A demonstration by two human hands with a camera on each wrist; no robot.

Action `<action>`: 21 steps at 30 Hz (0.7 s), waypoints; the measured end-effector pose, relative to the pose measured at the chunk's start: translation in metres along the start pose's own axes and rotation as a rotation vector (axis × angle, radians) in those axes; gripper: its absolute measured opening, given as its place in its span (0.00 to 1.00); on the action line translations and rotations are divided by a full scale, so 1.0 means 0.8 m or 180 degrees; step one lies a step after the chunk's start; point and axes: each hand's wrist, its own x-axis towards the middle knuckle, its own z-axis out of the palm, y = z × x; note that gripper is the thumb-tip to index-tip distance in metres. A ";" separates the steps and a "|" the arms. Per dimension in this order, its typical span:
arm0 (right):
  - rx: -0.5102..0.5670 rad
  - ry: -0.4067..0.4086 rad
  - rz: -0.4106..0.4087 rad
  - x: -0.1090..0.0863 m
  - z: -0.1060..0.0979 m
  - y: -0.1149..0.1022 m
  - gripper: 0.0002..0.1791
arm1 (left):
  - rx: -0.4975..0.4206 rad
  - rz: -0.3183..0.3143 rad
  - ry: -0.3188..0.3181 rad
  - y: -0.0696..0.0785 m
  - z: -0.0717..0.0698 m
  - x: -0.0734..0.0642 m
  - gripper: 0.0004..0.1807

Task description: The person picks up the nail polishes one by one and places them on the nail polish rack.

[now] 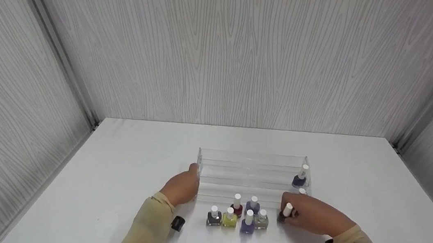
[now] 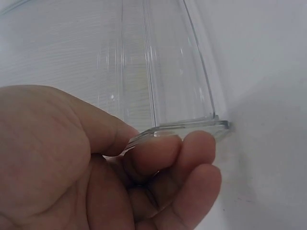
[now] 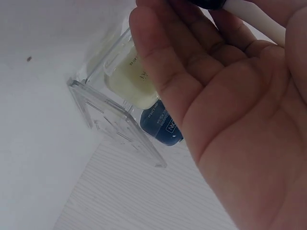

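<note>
My left hand (image 1: 182, 187) pinches the left end panel of a clear acrylic tiered rack (image 1: 248, 183); in the left wrist view the thumb and fingers (image 2: 156, 153) are on the panel's edge. In my right hand (image 1: 314, 214) is a dark nail polish bottle (image 1: 282, 217) with a white cap, held low at the rack's front right. A dark blue nail polish bottle (image 1: 298, 181) stands on the rack's right end. Beside it, a pale yellow bottle (image 3: 132, 79) sits on the rack, mostly behind my right hand in the head view.
Several nail polish bottles stand before the rack: dark grey (image 1: 214, 219), yellow (image 1: 229, 221), red (image 1: 237, 210), two purple, the nearer one (image 1: 247, 227) in front, and greyish (image 1: 261, 222). Pale wood-grain panels (image 1: 225, 52) wall the white table (image 1: 111, 174) at the back and sides.
</note>
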 end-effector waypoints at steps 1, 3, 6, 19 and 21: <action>-0.0023 0.0026 -0.0040 0.000 -0.001 0.000 0.10 | 0.0006 0.0008 0.0005 0.000 0.000 0.000 0.27; -0.0033 0.0068 -0.0108 0.000 -0.003 0.001 0.10 | 0.0047 0.0042 0.0008 0.001 -0.001 0.000 0.27; 0.0035 0.0116 -0.0167 0.001 -0.005 0.004 0.09 | 0.0111 0.0098 0.0027 0.003 -0.002 0.000 0.26; 0.0480 0.0835 -0.0390 -0.002 -0.020 0.002 0.08 | 0.0196 -0.0017 -0.0018 0.007 -0.001 0.002 0.27; 0.0458 0.0900 -0.0335 -0.003 -0.023 0.000 0.09 | 0.0192 -0.0010 -0.0021 0.006 -0.001 0.002 0.27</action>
